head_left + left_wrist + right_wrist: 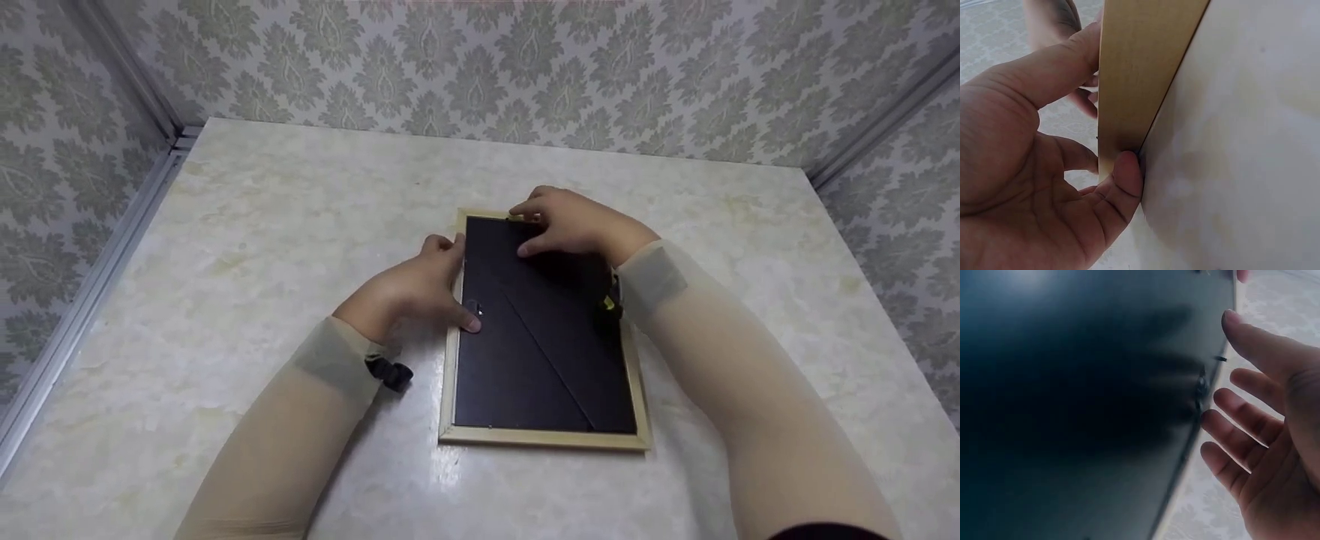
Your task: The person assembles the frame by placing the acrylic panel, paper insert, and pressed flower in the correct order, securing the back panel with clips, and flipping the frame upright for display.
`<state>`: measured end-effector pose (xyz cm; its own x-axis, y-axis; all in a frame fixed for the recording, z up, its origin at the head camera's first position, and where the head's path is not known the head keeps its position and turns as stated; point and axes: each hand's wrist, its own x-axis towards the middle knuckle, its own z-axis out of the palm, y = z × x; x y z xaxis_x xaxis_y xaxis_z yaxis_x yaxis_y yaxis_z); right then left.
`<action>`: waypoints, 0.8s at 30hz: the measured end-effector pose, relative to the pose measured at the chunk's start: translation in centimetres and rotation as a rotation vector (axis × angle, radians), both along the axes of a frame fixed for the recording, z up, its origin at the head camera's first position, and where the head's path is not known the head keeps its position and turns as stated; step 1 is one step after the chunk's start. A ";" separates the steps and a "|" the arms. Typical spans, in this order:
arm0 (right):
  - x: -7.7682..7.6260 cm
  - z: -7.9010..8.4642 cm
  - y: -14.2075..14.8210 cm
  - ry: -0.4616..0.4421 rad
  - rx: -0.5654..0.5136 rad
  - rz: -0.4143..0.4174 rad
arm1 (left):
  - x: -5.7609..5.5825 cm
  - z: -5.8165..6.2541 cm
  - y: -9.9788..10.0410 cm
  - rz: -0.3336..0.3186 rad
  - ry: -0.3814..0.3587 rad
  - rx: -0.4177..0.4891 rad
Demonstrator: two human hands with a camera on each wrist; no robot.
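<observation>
Two bare hands are at a light wooden frame, which lies on the pale marbled table with its black back panel facing up. The left hand grips the frame's left side, thumb over the panel's edge and other fingers along the outer wall. The right hand is at the far edge, fingers apart and loosely bent; whether their tips touch the frame, one cannot tell.

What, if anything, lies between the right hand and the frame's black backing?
Nothing visible does: the right hand is at the far end of the wooden frame, its thumb over the black backing.
</observation>
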<state>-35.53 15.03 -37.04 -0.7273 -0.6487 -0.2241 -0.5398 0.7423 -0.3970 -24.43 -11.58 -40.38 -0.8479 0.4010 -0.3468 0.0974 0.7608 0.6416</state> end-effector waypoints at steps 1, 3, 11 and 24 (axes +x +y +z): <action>-0.1 -0.3 -0.1 0.001 -0.017 -0.005 | 0.0 0.0 0.0 -0.001 0.000 0.000; -0.4 -0.8 -0.1 0.002 -0.050 -0.014 | 0.0 0.0 0.0 -0.006 -0.001 -0.001; -0.7 -2.5 0.2 -0.060 -0.136 -0.052 | 0.0 -0.1 -0.2 -0.021 -0.014 -0.007; -1.0 -2.2 0.1 -0.134 -0.130 -0.027 | 0.0 0.0 -0.1 -0.003 -0.004 -0.009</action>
